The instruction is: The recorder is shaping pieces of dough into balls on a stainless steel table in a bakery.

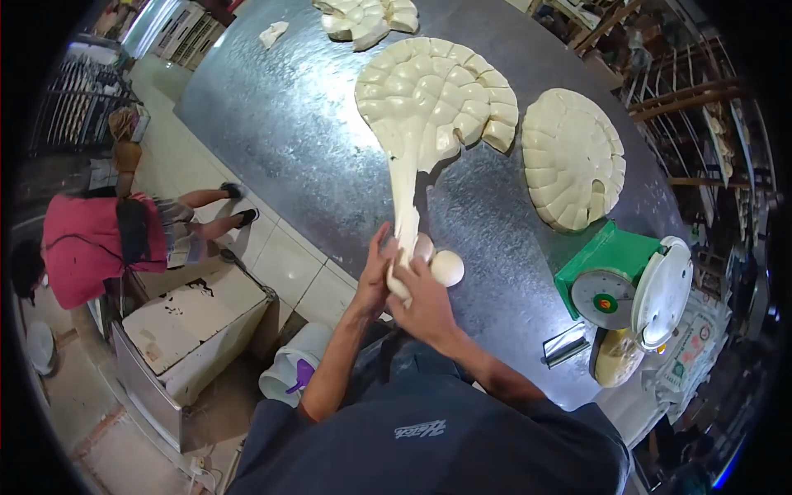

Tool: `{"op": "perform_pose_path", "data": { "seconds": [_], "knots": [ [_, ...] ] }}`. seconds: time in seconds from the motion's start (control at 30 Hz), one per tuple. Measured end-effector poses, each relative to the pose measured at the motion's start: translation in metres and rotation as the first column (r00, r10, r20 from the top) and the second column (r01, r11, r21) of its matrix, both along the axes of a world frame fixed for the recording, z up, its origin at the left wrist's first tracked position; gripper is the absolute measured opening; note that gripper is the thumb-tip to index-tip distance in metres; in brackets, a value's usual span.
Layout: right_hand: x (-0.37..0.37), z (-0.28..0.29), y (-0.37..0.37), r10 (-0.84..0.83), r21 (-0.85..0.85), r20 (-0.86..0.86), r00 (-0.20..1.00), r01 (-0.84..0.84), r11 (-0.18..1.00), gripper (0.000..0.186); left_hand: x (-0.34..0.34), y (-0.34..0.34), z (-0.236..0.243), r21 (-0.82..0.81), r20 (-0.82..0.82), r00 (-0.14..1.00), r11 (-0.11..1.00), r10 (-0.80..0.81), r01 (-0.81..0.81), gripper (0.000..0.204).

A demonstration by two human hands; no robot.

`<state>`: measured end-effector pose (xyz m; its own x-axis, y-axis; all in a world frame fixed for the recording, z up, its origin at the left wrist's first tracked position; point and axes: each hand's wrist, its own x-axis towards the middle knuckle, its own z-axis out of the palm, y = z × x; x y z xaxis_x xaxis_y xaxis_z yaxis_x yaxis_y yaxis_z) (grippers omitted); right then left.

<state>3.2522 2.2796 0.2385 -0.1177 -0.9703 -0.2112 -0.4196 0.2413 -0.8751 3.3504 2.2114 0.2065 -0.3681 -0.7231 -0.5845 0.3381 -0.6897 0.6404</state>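
Observation:
My left hand and my right hand are closed together on a piece of pale dough near the front edge of the metal table. That piece stretches in a long strand up to a round slab of dough scored into segments. A smooth dough ball lies on the table right beside my right hand.
A second scored dough slab lies to the right, more dough pieces at the far end. A green scale and a metal scraper sit at right. A person in a pink top bends over on the tiled floor at left, near a metal box and a white bucket.

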Motion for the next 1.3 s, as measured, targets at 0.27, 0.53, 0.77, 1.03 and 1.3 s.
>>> {"op": "perform_pose_path", "data": {
  "seconds": [0.27, 0.53, 0.77, 1.03, 1.3],
  "knots": [
    [-0.063, -0.010, -0.032, -0.118, 0.218, 0.663, 0.739, -0.041, 0.975, 0.036, -0.001, -0.058, 0.002, -0.149, 0.421, 0.907, 0.984, -0.024, 0.095, 0.045],
    [-0.217, -0.099, -0.196, -0.480, -0.265, -0.556, 0.679, 0.402, 0.876, 0.055, 0.016, -0.098, -0.035, -0.328, 0.886, 0.051, 0.545, 0.461, 0.772, 0.060],
    [-0.187, -0.084, -0.121, -0.596, -0.392, -0.220, 0.772, 0.489, 0.779, 0.032, 0.047, -0.083, -0.106, -0.416, 0.902, 0.264, 0.523, 0.342, 0.744, 0.067],
    [-0.084, -0.111, 0.114, -0.535, -0.286, -0.712, 0.454, 0.508, 0.812, 0.033, 0.062, -0.124, -0.109, -0.493, 0.742, 0.427, -0.011, 0.517, 0.870, 0.056],
    [-0.103, -0.173, 0.064, -0.605, -0.416, -0.792, 0.076, 0.659, 0.627, 0.035, 0.040, -0.159, -0.108, -0.590, 0.765, 0.554, 0.012, 0.327, 0.808, 0.054]
  ]
}}
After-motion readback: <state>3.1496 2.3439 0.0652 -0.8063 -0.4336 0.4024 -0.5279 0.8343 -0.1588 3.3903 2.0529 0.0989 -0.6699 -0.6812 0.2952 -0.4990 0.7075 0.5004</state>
